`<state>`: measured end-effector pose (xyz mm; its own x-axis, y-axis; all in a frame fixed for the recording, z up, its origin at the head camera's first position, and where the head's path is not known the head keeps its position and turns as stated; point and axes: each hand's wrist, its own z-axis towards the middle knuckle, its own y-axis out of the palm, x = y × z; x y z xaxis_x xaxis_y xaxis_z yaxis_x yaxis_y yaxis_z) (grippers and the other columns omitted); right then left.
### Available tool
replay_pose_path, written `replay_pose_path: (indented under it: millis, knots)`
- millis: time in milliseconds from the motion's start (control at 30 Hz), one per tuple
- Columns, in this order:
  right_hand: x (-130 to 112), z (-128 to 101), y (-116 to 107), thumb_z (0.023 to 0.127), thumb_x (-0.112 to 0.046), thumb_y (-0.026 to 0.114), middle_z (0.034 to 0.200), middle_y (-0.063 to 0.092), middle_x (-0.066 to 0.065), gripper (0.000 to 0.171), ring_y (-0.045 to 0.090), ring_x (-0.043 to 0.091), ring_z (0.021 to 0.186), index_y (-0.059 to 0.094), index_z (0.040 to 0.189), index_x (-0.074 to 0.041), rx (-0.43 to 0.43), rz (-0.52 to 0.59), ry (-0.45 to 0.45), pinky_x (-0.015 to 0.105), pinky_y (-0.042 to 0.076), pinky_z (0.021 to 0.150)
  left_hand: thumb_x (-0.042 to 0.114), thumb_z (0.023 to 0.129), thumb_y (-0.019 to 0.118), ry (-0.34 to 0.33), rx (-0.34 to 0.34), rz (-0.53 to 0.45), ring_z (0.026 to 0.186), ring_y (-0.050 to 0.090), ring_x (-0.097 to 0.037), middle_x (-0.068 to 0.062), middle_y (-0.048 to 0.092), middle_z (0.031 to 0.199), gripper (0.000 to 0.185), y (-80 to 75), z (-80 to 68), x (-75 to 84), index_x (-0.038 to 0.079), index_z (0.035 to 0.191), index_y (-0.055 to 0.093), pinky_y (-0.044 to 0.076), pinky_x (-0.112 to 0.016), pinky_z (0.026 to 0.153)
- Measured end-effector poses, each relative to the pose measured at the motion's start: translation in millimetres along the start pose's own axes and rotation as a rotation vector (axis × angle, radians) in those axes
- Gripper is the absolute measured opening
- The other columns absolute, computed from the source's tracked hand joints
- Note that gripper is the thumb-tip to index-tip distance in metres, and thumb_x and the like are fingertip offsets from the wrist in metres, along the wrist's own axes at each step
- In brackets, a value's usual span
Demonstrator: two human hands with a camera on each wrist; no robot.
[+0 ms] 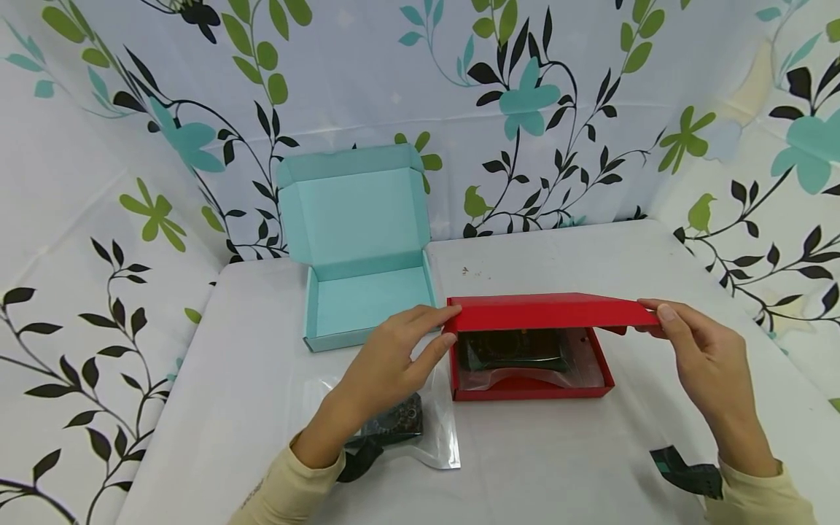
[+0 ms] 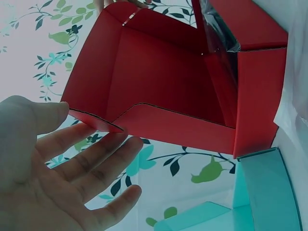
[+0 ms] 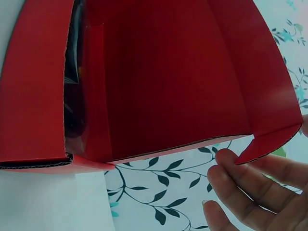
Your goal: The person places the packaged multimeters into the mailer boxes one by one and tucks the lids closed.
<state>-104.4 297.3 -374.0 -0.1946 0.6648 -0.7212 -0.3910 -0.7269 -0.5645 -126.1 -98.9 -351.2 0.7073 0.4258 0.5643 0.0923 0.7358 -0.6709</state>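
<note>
A red cardboard box (image 1: 533, 394) stands on the table with its lid (image 1: 551, 312) partly raised. Inside it lies a dark item in a clear plastic bag (image 1: 515, 351); what the item is does not show. My left hand (image 1: 387, 357) pinches the lid's left front corner, thumb on the edge and fingers at the small side flap (image 2: 94, 120). At the opposite corner my right hand (image 1: 712, 357) holds the lid, fingertips at the right side flap (image 3: 269, 144).
An open turquoise box (image 1: 370, 295) stands behind and left, its lid up against the leaf-patterned cloth (image 1: 367, 80). Partly under my left forearm lies a clear bag (image 1: 440, 430) with a dark item (image 1: 403, 419) in it. White covering spreads over the table (image 1: 525, 467).
</note>
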Motion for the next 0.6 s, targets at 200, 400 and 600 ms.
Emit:
replay_pose_path:
  millis: [200,400,600]
  knots:
    - [-0.5,-1.8,1.3,0.109,-0.023,0.056,0.104,0.07,-0.024,0.032,0.061,-0.006,0.094,0.073,0.133,-0.009,0.006,0.001,-0.012,0.016,0.041,0.082,0.022,0.106,0.062,0.024,0.003,0.013,0.106,0.067,-0.017,-0.003,0.071,0.119,0.041,1.8,-2.2,-0.7,0.004,0.143,0.063,0.056,-0.035,0.09]
    - [2.2,-6.0,2.5,0.109,-0.022,0.056,0.093,0.07,-0.023,0.031,0.06,-0.003,0.09,0.074,0.128,-0.006,0.013,-0.012,-0.022,0.022,0.038,0.068,0.021,0.106,0.062,0.034,-0.006,0.033,0.108,0.068,-0.018,-0.004,0.073,0.118,0.038,3.4,-5.3,1.6,0.003,0.138,0.066,0.055,-0.037,0.094]
    - [4.5,-9.4,2.1,0.109,-0.023,0.055,0.084,0.068,-0.025,0.03,0.051,0.008,0.074,0.076,0.124,-0.007,0.015,-0.035,-0.017,0.029,0.031,0.052,0.022,0.107,0.06,0.026,-0.039,0.028,0.109,0.068,-0.017,-0.003,0.074,0.117,0.034,5.3,-9.3,3.4,0.002,0.133,0.069,0.053,-0.037,0.097]
